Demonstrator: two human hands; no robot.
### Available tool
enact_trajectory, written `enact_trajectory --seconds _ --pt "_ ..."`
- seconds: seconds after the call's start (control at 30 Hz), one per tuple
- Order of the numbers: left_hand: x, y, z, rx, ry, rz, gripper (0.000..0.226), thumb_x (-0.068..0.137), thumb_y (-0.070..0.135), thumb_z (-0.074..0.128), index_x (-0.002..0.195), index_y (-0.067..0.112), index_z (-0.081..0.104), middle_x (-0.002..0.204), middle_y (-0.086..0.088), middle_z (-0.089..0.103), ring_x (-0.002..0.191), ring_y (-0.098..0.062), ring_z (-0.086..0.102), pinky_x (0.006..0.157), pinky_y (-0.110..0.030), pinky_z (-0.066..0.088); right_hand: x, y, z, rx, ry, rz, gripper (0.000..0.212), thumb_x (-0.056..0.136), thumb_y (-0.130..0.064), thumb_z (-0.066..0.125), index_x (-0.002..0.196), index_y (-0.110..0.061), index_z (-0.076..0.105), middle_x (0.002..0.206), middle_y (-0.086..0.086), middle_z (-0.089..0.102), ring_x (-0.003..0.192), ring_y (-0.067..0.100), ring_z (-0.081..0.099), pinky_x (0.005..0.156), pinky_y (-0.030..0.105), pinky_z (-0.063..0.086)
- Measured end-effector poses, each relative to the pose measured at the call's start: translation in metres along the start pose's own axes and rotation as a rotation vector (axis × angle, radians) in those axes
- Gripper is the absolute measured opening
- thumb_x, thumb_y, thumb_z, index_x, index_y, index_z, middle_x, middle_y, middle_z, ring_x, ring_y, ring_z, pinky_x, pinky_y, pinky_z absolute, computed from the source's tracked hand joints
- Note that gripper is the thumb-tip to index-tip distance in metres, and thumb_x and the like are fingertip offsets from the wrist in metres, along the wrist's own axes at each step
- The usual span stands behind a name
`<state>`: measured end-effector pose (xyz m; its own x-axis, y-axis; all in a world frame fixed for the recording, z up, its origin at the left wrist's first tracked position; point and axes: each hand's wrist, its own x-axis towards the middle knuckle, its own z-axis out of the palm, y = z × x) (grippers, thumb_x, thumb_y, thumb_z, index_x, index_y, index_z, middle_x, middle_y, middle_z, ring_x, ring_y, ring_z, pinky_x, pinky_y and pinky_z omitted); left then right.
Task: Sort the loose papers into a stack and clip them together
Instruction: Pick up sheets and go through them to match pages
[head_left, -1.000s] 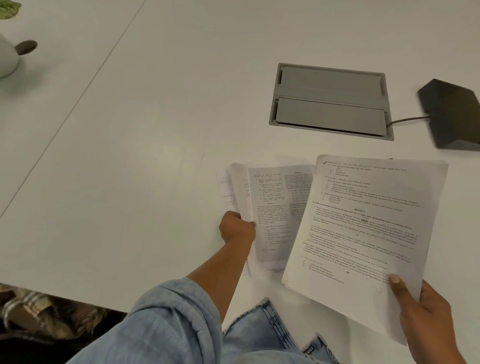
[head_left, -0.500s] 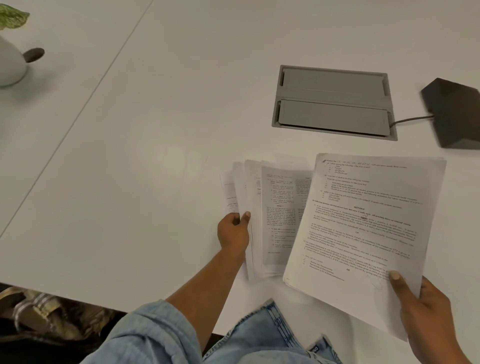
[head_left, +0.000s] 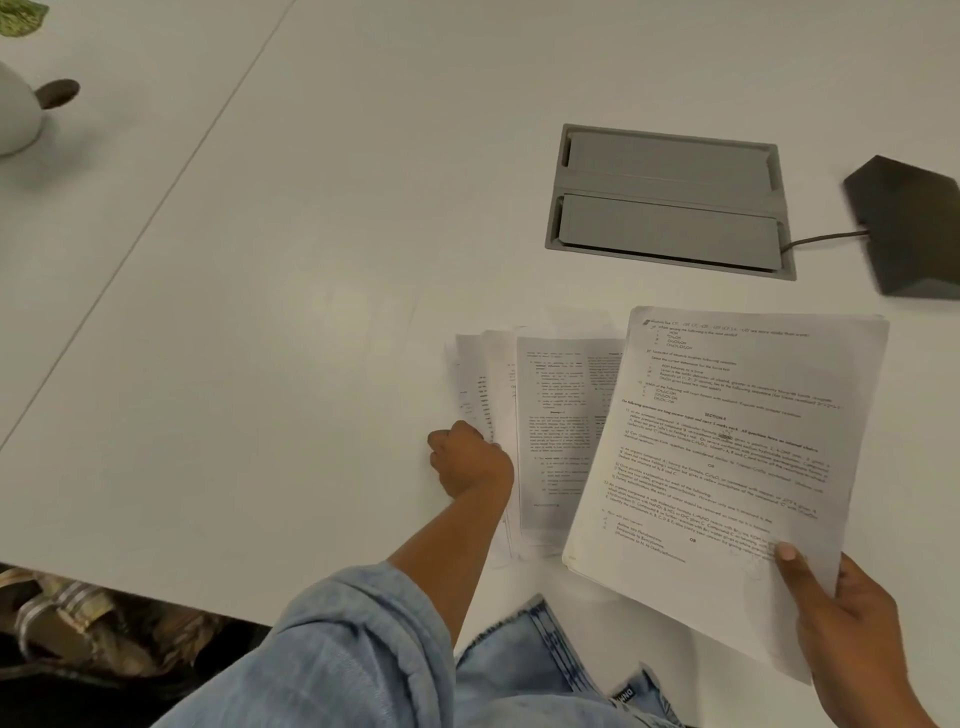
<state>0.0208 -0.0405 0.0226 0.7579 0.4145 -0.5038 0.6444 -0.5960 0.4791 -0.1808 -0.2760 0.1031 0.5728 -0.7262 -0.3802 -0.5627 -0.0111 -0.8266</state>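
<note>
Two bunches of paper to deal with here, so working big to small: the white bench (head_left: 260, 338) has loads of open room to our left and ahead, which is where we'd do the squaring up. The near edge is the catch, since the fanned sheets (head_left: 550, 415) lie close to it and could slide off onto our lap if we drag them back too far.

Next, the grey cable hatch (head_left: 670, 200) and the black box (head_left: 909, 228) with its cord sit beyond the papers, well apart, so we'd just avoid pushing that way.

The held stack (head_left: 727, 467) is lifted and tilted, overlapping the fan's right side; our right hand (head_left: 852, 634) is clamped on its lower corner, thumb on top.

Our left hand (head_left: 470, 462) is closed on the fan's left edge. We'd guess the trick is sweeping those sheets rightward into one pile, then tapping both lots edge-down together. No clip visible anywhere yet.
</note>
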Motion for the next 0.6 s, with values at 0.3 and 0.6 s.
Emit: enact_trajectory --seconds 0.3,0.6 --pt "0.001 -0.011 -0.006 -0.301 -0.064 0.124 0.005 0.093 0.012 0.067 0.09 0.008 0.066 0.083 0.001 0.064 0.08 -0.022 0.064 0.072 -0.027 0.053 0.004 0.009 -0.006 0.013 0.025 0.005 0.014 0.094 -0.025 0.063 0.105 -0.019 0.067 0.091 -0.003 0.069 0.081 0.012 0.064 0.072 0.032 0.046" --pt "0.003 -0.024 -0.058 -0.297 0.086 0.332 0.018 0.087 0.009 0.075 0.091 0.019 0.059 0.077 0.009 0.062 0.064 0.001 0.058 0.047 -0.001 0.041 0.004 0.006 0.004 0.039 -0.009 -0.013 0.015 0.095 -0.026 0.062 0.108 -0.021 0.067 0.094 -0.007 0.07 0.083 0.016 0.065 0.073 0.032 0.048"
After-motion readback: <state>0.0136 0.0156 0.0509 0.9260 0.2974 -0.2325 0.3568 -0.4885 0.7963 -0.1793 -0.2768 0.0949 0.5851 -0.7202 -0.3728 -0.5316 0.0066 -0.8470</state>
